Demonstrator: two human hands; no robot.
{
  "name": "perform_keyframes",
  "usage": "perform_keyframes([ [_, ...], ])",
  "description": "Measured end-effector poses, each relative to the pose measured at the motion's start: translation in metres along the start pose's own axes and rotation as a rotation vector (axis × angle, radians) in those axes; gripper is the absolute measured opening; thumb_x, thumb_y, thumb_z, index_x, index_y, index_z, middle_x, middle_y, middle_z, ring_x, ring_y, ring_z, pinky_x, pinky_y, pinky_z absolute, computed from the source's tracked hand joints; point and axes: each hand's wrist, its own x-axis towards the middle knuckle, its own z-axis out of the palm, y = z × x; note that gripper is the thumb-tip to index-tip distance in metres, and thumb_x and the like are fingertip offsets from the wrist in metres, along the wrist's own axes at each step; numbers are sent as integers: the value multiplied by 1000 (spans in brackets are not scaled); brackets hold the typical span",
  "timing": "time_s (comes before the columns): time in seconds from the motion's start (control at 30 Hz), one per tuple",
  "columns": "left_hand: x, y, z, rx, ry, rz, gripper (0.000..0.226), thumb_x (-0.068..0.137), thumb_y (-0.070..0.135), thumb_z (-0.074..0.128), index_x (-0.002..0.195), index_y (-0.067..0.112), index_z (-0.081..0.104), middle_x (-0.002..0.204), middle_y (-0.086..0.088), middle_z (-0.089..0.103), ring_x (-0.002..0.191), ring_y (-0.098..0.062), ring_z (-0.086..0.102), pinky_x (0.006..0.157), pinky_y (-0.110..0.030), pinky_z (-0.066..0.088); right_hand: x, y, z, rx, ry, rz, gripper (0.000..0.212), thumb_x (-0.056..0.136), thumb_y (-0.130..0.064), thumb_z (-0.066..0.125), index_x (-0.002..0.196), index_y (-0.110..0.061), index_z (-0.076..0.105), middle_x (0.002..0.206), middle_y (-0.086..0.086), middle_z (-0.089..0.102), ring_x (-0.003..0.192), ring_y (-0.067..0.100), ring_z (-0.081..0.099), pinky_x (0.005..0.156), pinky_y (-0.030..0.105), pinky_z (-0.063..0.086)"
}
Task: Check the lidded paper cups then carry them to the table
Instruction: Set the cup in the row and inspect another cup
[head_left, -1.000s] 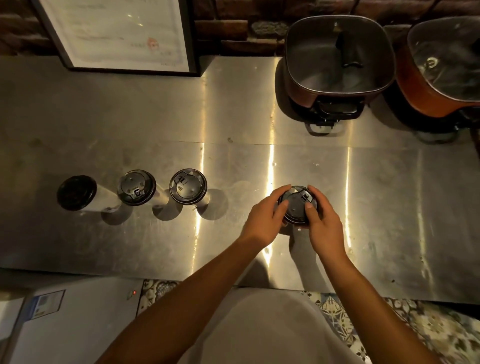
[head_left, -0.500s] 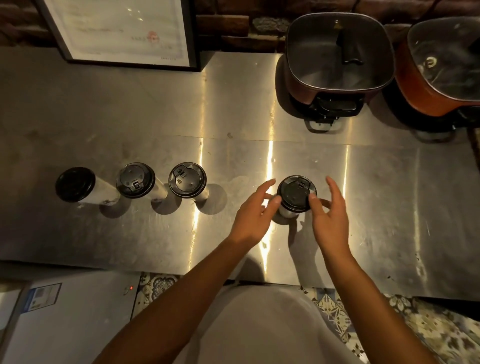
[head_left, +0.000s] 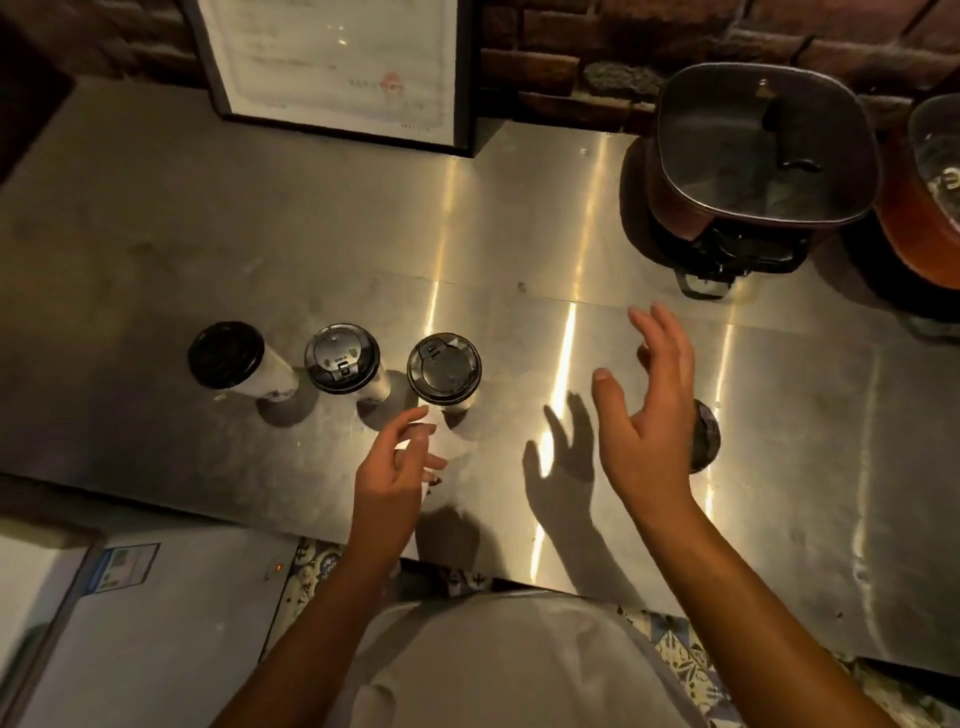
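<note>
Three white paper cups with black lids stand in a row on the steel counter (head_left: 208, 234): the left cup (head_left: 227, 355), the middle cup (head_left: 342, 358) and the right cup (head_left: 444, 369). A fourth lidded cup (head_left: 705, 435) stands apart on the right, mostly hidden behind my right hand (head_left: 647, 415). That hand hovers open with fingers spread and touches nothing. My left hand (head_left: 400, 467) is open too, fingers loosely curled, just in front of the right cup of the row and apart from it.
Two square electric pots stand at the back right, one dark-rimmed (head_left: 758, 150), one orange (head_left: 924, 197) cut by the frame edge. A framed document (head_left: 337, 67) leans on the brick wall. The counter's front edge runs just below my hands; patterned floor tiles (head_left: 691, 670) lie beneath.
Both hands let go of the right-hand cup's lid and shifted left. My left hand now sits near the row of three cups; the camera view has swung left as well.
</note>
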Motion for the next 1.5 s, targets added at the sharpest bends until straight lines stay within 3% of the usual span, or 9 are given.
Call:
perform_keyframes([
  [0.2, 26, 0, -11, -44, -88, 43, 53, 106, 32, 51, 149, 55, 31, 146, 0, 57, 95, -14, 74, 80, -32, 62, -2, 3, 52, 25, -175, 123, 51, 104, -24, 57, 151, -39, 44, 166, -6, 30, 148, 16, 39, 118, 46, 42],
  [0.3, 43, 12, -6, -53, -159, -30, 57, 106, 32, 50, 146, 61, 21, 164, 2, 38, 124, -27, 65, 100, -45, 57, 2, 4, 80, -3, -251, 204, 50, 105, -26, 54, 150, -44, 43, 165, -4, 34, 150, 20, 38, 115, 45, 44],
  [0.5, 66, 12, 0, -91, -199, -91, 55, 108, 38, 45, 152, 60, 19, 157, 3, 44, 107, -25, 73, 91, -42, 62, 5, -2, 117, -37, -319, 286, 48, 107, -30, 49, 153, -42, 42, 165, -5, 37, 150, 21, 38, 120, 49, 38],
  [0.67, 79, 7, 8, -95, -230, -48, 43, 108, 42, 44, 146, 60, 35, 152, 4, 53, 131, -23, 61, 94, -48, 61, 9, 0, 134, -80, -387, 283, 44, 109, -25, 45, 153, -35, 46, 156, -2, 52, 140, 20, 50, 114, 30, 43],
  [0.8, 86, 11, 4, -52, -261, -29, 45, 108, 37, 44, 150, 50, 36, 152, 3, 52, 132, -23, 59, 92, -49, 61, 8, 5, 139, -109, -401, 315, 45, 111, -24, 43, 155, -32, 43, 152, -1, 56, 135, 20, 55, 86, -2, 36],
  [1.1, 53, 8, -15, -82, -400, -37, 41, 110, 27, 46, 149, 36, 44, 143, -2, 59, 121, -23, 67, 80, -31, 64, -29, 10, 115, -149, -357, 286, 41, 110, -26, 44, 150, -33, 50, 146, -2, 62, 131, 23, 60, 112, 42, 48],
  [1.3, 25, 1, -25, -67, -426, -51, 33, 109, 31, 47, 140, 42, 51, 122, -2, 70, 96, -19, 76, 65, -18, 59, -65, 17, 105, -176, -325, 280, 41, 109, -25, 46, 149, -33, 51, 145, -2, 62, 131, 20, 60, 111, 37, 48],
  [1.37, 25, 0, -25, -61, -442, -49, 35, 108, 32, 48, 142, 40, 52, 125, -4, 70, 100, -21, 75, 62, -14, 55, -65, 10, 108, -196, -262, 283, 42, 108, -25, 49, 150, -32, 50, 153, 1, 55, 139, 19, 52, 111, 28, 40],
  [1.5, 24, -9, -24, -18, -454, -27, 39, 107, 37, 51, 146, 42, 51, 134, -3, 67, 108, -26, 72, 68, -19, 60, -56, -6, 125, -133, -128, 345, 37, 109, -33, 45, 144, -34, 57, 157, 0, 50, 144, 16, 44, 120, 36, 35],
])
